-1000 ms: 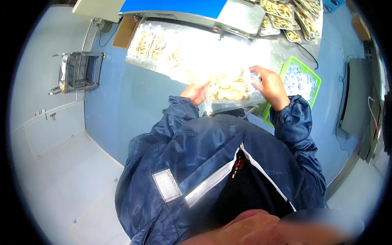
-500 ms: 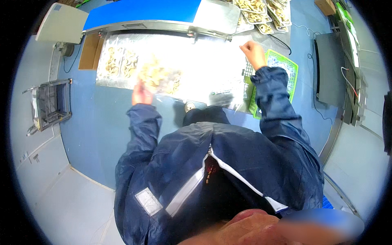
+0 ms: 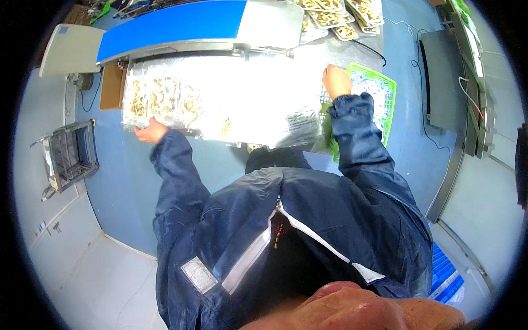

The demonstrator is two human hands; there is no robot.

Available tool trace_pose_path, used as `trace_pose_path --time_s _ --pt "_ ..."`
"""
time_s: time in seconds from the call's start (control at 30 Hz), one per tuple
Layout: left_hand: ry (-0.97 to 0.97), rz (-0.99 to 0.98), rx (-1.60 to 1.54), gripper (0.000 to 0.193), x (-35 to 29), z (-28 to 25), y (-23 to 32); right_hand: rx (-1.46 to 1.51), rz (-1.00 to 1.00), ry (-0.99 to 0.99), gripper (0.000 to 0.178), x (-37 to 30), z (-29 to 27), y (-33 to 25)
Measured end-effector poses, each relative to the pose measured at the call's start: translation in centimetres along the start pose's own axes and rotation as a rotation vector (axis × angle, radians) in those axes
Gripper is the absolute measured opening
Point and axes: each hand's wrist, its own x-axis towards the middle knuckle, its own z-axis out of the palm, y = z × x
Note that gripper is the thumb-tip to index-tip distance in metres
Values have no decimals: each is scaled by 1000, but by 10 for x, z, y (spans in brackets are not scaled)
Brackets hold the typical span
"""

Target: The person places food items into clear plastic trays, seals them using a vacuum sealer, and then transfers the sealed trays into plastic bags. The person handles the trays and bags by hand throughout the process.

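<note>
In the head view, the clear bag of pale slices [image 3: 163, 96] lies flat at the left of the frame, its long axis running up and down, its lower end toward the person. The left hand [image 3: 151, 130] touches that lower edge; whether its fingers pinch the film cannot be told. The right hand [image 3: 336, 82], right of centre, has curled fingers, contents hidden. The metal table [image 3: 344, 52] glares white mid-frame, above a blue floor [image 3: 126, 176]. Counted: three distinct filled bags in a row, one green basket [image 3: 392, 110], one blue-topped machine [image 3: 170, 33], one cardboard box [image 3: 111, 88].
</note>
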Motion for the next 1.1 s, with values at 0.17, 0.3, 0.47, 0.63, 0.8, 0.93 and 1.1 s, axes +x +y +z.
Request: trace_pose_path --time_s 0.17,0.3,0.47,0.63,0.8,0.93,1.1 --pt "-1356 -6 -749 39 -159 -62 116 807 -160 -192 22 -56 -63 -9" --pt "-1848 9 -700 34 -254 -101 204 787 -476 -26 28 -92 -74 -39" --pt "-2053 54 -535 16 -259 -87 215 1034 -94 -118 27 -87 -84 -13" --pt "-1737 -50 -557 13 -276 -78 196 840 -314 -116 18 -93 -91 -17" --pt "-1703 47 -497 11 -283 -104 206 1531 87 -545 21 -80 -75 -10" --pt "-1527 -340 -654 9 -267 -74 155 1119 -370 -856 26 -76 -74 6" --pt "-1172 464 -277 13 -255 -83 108 1153 -160 -663 28 22 -63 15"
